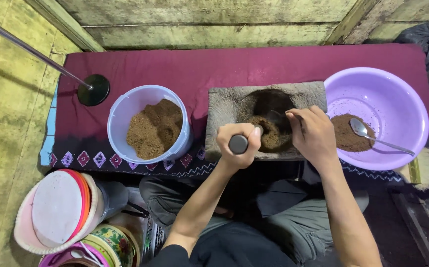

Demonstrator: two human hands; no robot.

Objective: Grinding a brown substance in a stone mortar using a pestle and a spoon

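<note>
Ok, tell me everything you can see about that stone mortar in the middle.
The stone mortar is a grey, rough rectangular block with a dark round hollow, lying flat on the maroon cloth between the white bucket and purple basin. Brown powder sits inside. The left hand grips a dark pestle over it; the right hand reaches in.

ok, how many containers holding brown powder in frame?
3. White bucket left of the stone mortar; the mortar itself, centre, under both hands; purple basin on the right, with a spoon in it. The stacked containers bottom left show no contents.
</note>
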